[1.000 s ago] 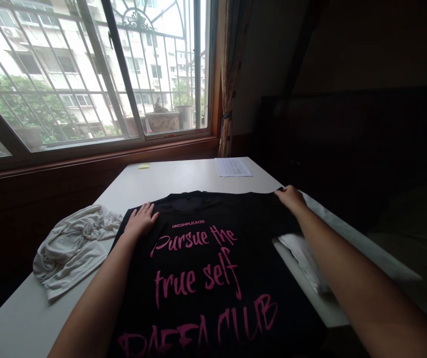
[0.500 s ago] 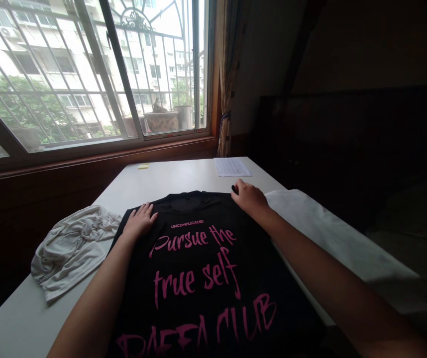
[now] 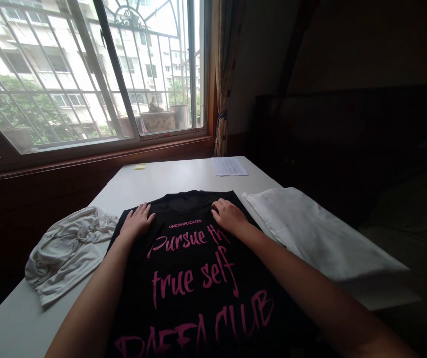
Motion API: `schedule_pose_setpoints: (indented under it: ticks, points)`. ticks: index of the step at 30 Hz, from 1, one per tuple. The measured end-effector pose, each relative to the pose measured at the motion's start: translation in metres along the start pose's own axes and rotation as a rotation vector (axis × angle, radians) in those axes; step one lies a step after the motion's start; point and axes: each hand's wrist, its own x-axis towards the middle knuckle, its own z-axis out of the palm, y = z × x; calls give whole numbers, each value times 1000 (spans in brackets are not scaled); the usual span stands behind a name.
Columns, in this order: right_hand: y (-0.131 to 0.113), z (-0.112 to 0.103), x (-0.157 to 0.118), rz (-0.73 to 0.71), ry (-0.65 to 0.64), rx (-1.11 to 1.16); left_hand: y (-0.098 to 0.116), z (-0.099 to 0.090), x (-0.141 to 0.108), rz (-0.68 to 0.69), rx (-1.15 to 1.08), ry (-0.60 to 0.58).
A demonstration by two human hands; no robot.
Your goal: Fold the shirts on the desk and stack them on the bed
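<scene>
A black T-shirt [image 3: 194, 263] with pink lettering lies face up on the white table, its collar toward the window and its lower part running out of view at the bottom. My left hand [image 3: 138, 222] rests flat on the shirt's left shoulder, fingers stretched out. On the right side of the chest, below the collar, my right hand [image 3: 230, 217] lies palm down on the fabric, its fingers slightly bent and not gripping it. Part of the printed word "the" is covered by that hand.
Left of the shirt is a crumpled light grey cloth [image 3: 69, 251]. A white cloth [image 3: 310, 238] lies along the right edge of the white table [image 3: 172, 174]. Papers [image 3: 230, 166] and a yellow note [image 3: 140, 166] sit at the far end, below a barred window.
My right hand has let go of the shirt's right shoulder edge and moved left and down onto the chest. That shoulder now lies flat. My left hand stays in place on the shirt.
</scene>
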Motion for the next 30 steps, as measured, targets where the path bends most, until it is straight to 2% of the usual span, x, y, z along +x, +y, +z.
schedule_pose_setpoints:
  ticks: [3, 6, 9, 14, 19, 25, 30]
  points:
    - [28, 7, 5, 69, 27, -25, 1, -1, -1, -3, -3, -5]
    - [50, 23, 6, 153, -91, -38, 1, -1, -1, -5, -6, -7]
    - [62, 36, 6, 177, -197, -10, 1, -1, -1, -5, -6, -8]
    - [68, 41, 12, 176, -150, -4, 1, -1, 0, -8, -1, -13]
    - [70, 41, 26, 224, -223, -3, 1, 0, 0, -7, 3, -15]
    - [62, 45, 46, 229, -248, -10, 2, -3, -1, -8, 8, -20]
    - [58, 48, 48, 241, -251, -9, 2, -3, -2, -2, 12, -16]
